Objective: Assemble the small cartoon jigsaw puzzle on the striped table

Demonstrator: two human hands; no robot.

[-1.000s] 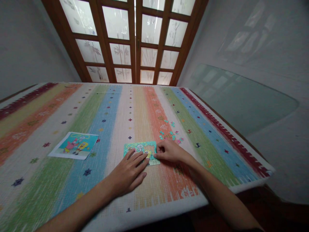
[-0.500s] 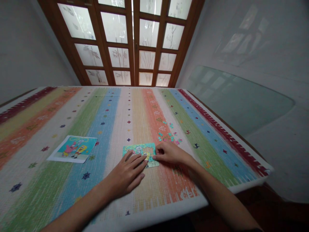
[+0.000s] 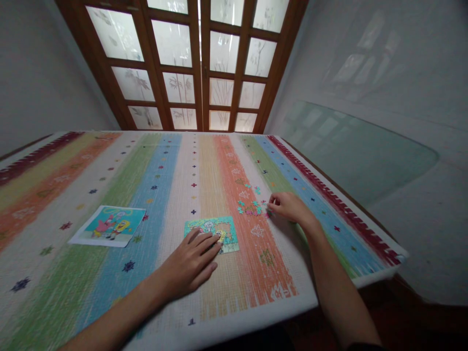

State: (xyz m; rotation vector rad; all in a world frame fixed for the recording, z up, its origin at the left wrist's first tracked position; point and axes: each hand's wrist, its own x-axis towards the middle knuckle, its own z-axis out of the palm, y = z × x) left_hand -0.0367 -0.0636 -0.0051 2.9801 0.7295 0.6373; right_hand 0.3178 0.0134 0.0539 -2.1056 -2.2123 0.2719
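A small, partly built jigsaw puzzle point(image 3: 214, 228) lies on the striped tablecloth point(image 3: 164, 195) near the front edge. My left hand point(image 3: 190, 263) rests flat on its lower left part, fingers stretched out. Several loose puzzle pieces point(image 3: 252, 204) lie scattered to the right of the puzzle. My right hand point(image 3: 288, 205) is at the right end of that scatter, fingers curled and pinching at a piece I cannot make out clearly.
A reference picture card point(image 3: 109, 225) with cartoon figures lies on the left of the cloth. A wooden door with frosted glass panes point(image 3: 197, 63) stands behind the table. A glass pane point(image 3: 351, 146) leans on the right wall.
My right hand has left the puzzle's right edge and moved right and away to the loose pieces. My left hand stays on the puzzle.
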